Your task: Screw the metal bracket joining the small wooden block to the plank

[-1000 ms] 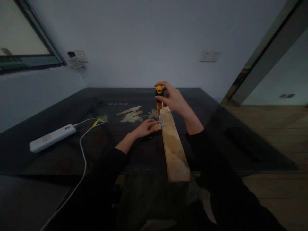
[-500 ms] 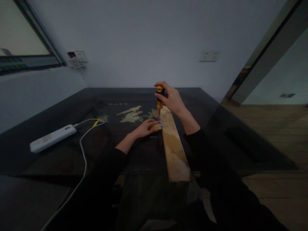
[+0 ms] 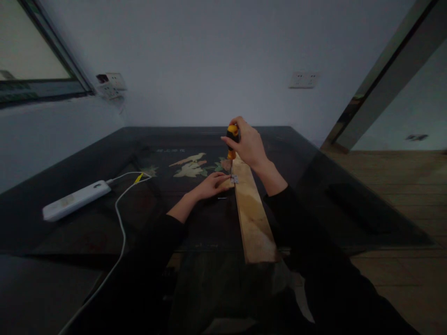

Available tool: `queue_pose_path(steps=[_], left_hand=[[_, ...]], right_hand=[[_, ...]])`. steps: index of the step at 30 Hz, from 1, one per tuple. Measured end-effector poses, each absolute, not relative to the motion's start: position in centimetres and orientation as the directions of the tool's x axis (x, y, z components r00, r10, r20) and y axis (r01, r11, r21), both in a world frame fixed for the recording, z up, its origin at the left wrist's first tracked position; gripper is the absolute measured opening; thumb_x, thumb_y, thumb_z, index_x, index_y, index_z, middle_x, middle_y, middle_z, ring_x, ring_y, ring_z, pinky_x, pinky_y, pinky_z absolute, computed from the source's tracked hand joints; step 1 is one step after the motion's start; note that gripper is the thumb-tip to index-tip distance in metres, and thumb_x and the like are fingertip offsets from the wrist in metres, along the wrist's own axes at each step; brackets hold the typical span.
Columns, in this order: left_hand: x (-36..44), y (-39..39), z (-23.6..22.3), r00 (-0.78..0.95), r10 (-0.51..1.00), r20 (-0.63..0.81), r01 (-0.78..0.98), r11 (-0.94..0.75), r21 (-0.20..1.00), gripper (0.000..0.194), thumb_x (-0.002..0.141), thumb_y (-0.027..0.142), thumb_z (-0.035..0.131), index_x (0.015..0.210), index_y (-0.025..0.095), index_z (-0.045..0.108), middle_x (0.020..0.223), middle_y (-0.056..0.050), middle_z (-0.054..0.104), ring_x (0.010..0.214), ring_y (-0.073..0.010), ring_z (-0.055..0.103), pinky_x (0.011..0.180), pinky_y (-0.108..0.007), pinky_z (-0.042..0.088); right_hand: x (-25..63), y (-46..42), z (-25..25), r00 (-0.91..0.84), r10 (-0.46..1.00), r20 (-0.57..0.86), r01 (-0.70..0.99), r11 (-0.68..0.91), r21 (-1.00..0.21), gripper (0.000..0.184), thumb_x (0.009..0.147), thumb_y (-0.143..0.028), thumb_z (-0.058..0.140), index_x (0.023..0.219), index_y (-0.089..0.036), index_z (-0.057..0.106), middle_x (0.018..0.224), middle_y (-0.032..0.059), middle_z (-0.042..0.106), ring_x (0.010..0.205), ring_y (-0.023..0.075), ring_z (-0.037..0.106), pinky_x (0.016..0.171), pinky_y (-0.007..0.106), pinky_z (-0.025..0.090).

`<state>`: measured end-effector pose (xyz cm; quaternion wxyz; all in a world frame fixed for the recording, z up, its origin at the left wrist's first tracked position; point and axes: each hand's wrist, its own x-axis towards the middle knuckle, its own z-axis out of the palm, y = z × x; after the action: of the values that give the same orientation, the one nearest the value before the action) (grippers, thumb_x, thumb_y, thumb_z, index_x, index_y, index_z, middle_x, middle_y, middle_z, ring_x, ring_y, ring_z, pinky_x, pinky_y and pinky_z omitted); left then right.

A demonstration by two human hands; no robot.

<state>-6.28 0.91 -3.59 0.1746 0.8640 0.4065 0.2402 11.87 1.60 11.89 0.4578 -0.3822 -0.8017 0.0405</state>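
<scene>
A long wooden plank (image 3: pixel 254 218) lies on the dark table (image 3: pixel 104 223), pointing away from me. A small metal fitting (image 3: pixel 234 179) sits on the plank's left edge. My right hand (image 3: pixel 248 145) is closed round the yellow and black handle of a screwdriver (image 3: pixel 232 138), which stands upright with its tip on the fitting. My left hand (image 3: pixel 211 185) rests flat against the plank's left edge beside the fitting, fingers stretched out. A small dark screw or nail (image 3: pixel 221 198) lies on the table just below that hand.
A white power bank (image 3: pixel 72 200) with a white cable (image 3: pixel 120 218) lies at the left of the table. Painted birds and flowers (image 3: pixel 190 166) decorate the tabletop. Wall sockets (image 3: pixel 303 80) are on the far wall; wooden floor (image 3: pixel 401 186) is to the right.
My right hand has wrapped more fully round the screwdriver handle and turned slightly. The left hand and the plank have stayed put.
</scene>
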Motion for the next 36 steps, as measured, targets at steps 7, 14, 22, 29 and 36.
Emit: queue_pose_path(steps=[7, 14, 22, 29, 36], left_hand=[[-6.4, 1.2, -3.9, 0.561, 0.78, 0.277, 0.622, -0.618, 0.48, 0.051, 0.089, 0.038, 0.056, 0.138, 0.026, 0.047, 0.131, -0.009, 0.049, 0.124, -0.0248, 0.045, 0.109, -0.044, 0.034], [-6.4, 1.5, -3.9, 0.564, 0.786, 0.254, 0.638, -0.61, 0.47, 0.053, 0.088, 0.035, 0.058, 0.139, 0.026, 0.046, 0.131, -0.009, 0.049, 0.124, -0.0247, 0.045, 0.108, -0.043, 0.035], [-6.4, 1.3, -3.9, 0.557, 0.784, 0.276, 0.624, -0.614, 0.484, 0.052, 0.089, 0.037, 0.056, 0.138, 0.024, 0.047, 0.131, -0.01, 0.049, 0.124, -0.0251, 0.044, 0.109, -0.043, 0.034], [-6.3, 1.5, -3.9, 0.572, 0.772, 0.278, 0.621, -0.629, 0.467, 0.052, 0.088, 0.036, 0.057, 0.138, 0.021, 0.048, 0.128, -0.011, 0.05, 0.122, -0.0252, 0.046, 0.108, -0.041, 0.035], [-6.4, 1.6, -4.0, 0.586, 0.755, 0.294, 0.611, -0.651, 0.451, 0.05, 0.089, 0.037, 0.057, 0.136, 0.022, 0.05, 0.126, -0.011, 0.052, 0.119, -0.025, 0.048, 0.106, -0.042, 0.037]], right_hand=[[12.7, 1.6, 12.4, -0.437, 0.633, 0.639, 0.464, 0.767, -0.443, 0.024, 0.086, -0.025, 0.055, 0.11, -0.025, 0.057, 0.101, 0.0036, 0.064, 0.092, 0.0211, 0.059, 0.081, 0.039, 0.047], [12.8, 0.8, 13.0, -0.511, 0.617, 0.598, 0.432, 0.786, -0.442, 0.032, 0.084, -0.015, 0.054, 0.115, -0.023, 0.056, 0.107, 0.0054, 0.063, 0.096, 0.0217, 0.059, 0.082, 0.038, 0.048], [11.1, 0.6, 11.7, -0.335, 0.601, 0.726, 0.69, 0.681, -0.246, 0.032, 0.089, -0.046, 0.053, 0.113, -0.026, 0.061, 0.11, 0.0086, 0.058, 0.094, 0.0248, 0.055, 0.077, 0.038, 0.047], [11.2, 1.4, 11.9, -0.536, 0.461, 0.707, 0.489, 0.852, -0.185, 0.034, 0.098, -0.027, 0.037, 0.127, -0.026, 0.055, 0.11, 0.004, 0.066, 0.097, 0.02, 0.053, 0.098, 0.044, 0.038], [9.6, 1.1, 11.1, -0.442, 0.446, 0.779, 0.606, 0.788, -0.107, 0.035, 0.093, -0.047, 0.044, 0.11, -0.023, 0.063, 0.102, 0.0085, 0.059, 0.104, 0.0251, 0.048, 0.09, 0.041, 0.044]])
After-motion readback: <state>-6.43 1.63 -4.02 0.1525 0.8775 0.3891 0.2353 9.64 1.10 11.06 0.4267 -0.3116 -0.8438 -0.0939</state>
